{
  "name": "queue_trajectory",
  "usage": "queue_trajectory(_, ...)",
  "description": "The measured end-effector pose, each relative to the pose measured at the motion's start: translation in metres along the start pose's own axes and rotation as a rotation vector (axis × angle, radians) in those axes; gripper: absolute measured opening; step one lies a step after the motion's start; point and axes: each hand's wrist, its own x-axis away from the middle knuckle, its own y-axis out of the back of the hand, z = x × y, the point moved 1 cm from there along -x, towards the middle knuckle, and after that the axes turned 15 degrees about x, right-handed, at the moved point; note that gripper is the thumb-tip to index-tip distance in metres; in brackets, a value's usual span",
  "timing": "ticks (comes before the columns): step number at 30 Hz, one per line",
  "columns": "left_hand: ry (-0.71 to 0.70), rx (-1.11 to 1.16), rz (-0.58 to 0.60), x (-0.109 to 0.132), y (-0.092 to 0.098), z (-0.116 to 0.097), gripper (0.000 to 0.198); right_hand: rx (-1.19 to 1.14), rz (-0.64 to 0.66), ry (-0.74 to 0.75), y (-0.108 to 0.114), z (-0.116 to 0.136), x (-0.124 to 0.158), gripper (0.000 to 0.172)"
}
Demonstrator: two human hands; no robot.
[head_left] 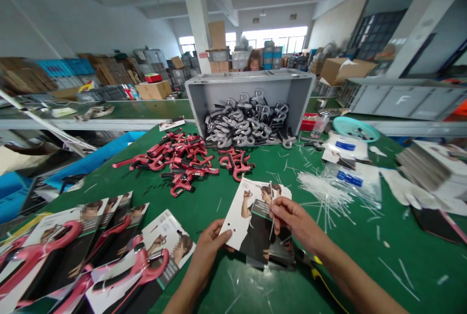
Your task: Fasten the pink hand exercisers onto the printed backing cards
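Note:
My left hand [210, 245] grips the lower left edge of a printed backing card [251, 216], thumb on its face next to a small hole. My right hand [292, 219] pinches a thin white cable tie [271, 202] that stands upright in front of the card. The card is tilted up over the green table [365, 250]. A loose heap of white cable ties [323, 191] lies just right of the card. Red hand grippers [182, 160] are piled beyond it.
A grey crate [302, 92] tipped on its side holds several grey hand grippers [244, 121]. Finished cards with red grippers [91, 250] lie at the near left. A stack of cards [434, 163], bagged ties [350, 177] and a teal bowl [355, 129] sit right. A person sits behind the crate.

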Motion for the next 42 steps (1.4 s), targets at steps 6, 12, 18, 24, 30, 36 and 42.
queue_trajectory(6, -0.012, -0.06, -0.016, -0.009, -0.003, -0.009, 0.047, 0.161, -0.112, 0.025, 0.01, -0.007, 0.009, 0.035)
queue_trajectory(12, -0.035, -0.181, 0.135, -0.018, -0.005, -0.06, 0.043, 0.189, -0.311, 0.091, 0.035, 0.006, 0.0, 0.027)
queue_trajectory(18, -0.038, -0.166, 0.185, -0.034, -0.028, -0.068, 0.038, 0.348, -0.518, 0.337, 0.009, 0.045, -0.016, 0.012)
queue_trajectory(24, -0.021, -0.179, 0.126, -0.04, -0.034, -0.052, 0.041, 0.629, -0.408, 0.526, -0.024, 0.031, -0.023, 0.01)
queue_trajectory(30, -0.072, -0.222, 0.13, -0.044, -0.033, -0.055, 0.037, 0.776, -0.385, 0.6, -0.022, 0.016, -0.027, 0.014)
queue_trajectory(36, -0.125, -0.278, 0.167, -0.046, -0.049, -0.061, 0.038, 0.854, -0.166, 0.603, -0.021, 0.018, -0.043, 0.014)
queue_trajectory(42, -0.104, -0.244, 0.202, -0.056, -0.053, -0.072, 0.055, 0.479, 0.019, 0.279, -0.001, 0.023, -0.058, 0.017)
